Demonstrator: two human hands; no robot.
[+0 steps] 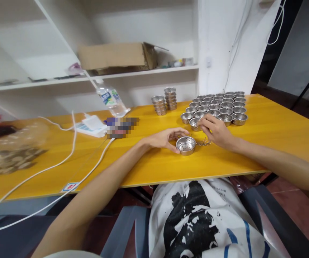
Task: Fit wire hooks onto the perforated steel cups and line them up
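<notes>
A small round metal cup with holes in its bottom stands upright on the yellow table. My left hand is curled round its left side, thumb at the near wall and fingers behind the rim. A little to the right lies a small heap of thin bent wire pieces. Above the heap, my right hand is closed, its fingertips at the front cup of the array. Whatever those fingertips hold is too small or hidden to make out.
Rows of like cups fill the table's back right. Two stacks of cups stand left of them. A plastic bottle, a power strip and a looping white cable are farther left, near blurred brown pieces.
</notes>
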